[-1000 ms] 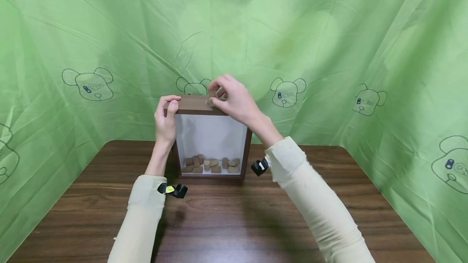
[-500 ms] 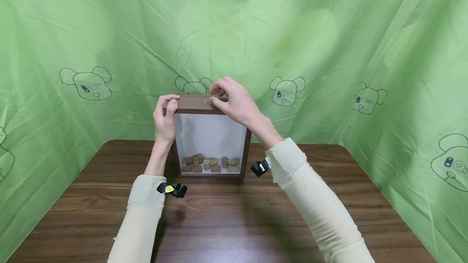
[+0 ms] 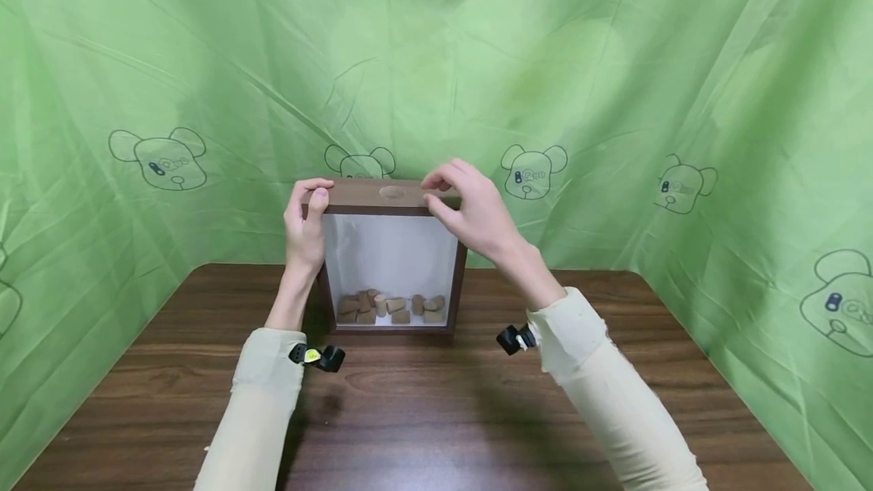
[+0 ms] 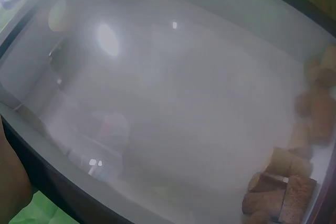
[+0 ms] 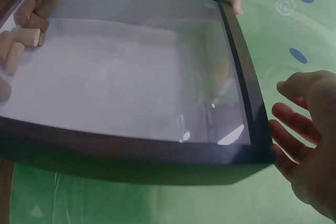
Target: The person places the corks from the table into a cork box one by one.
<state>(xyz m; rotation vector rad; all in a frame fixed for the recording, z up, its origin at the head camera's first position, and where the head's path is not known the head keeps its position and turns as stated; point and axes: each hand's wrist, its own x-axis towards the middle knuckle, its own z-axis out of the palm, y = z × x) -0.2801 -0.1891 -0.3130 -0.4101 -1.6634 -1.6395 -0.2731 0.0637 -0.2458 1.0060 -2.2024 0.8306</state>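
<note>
A brown-framed shadow box (image 3: 383, 207) with a clear front stands upright on the table. Several corks (image 3: 399, 317) lie in a heap along its bottom. In its top edge is a round opening (image 3: 392, 192). My left hand (image 3: 307, 222) grips the box's upper left corner, thumb on the front and fingers over the top. To the right of the opening, at the upper right corner, my right hand (image 3: 474, 207) has loosely bent fingers with nothing between them. From the right wrist view, the fingers (image 5: 294, 121) are close by the top edge; contact is hard to tell.
The wood-grain table (image 3: 409, 415) extends in front of and beside the box. Green cloth (image 3: 600, 97) with printed bear heads hangs behind and at both sides. A small black camera (image 3: 327, 358) sits on each wrist.
My right hand has moved right from over the opening, uncovering it, and its thumb and fingers have parted. The corks at the lower left have shifted slightly. My left hand keeps its grip.
</note>
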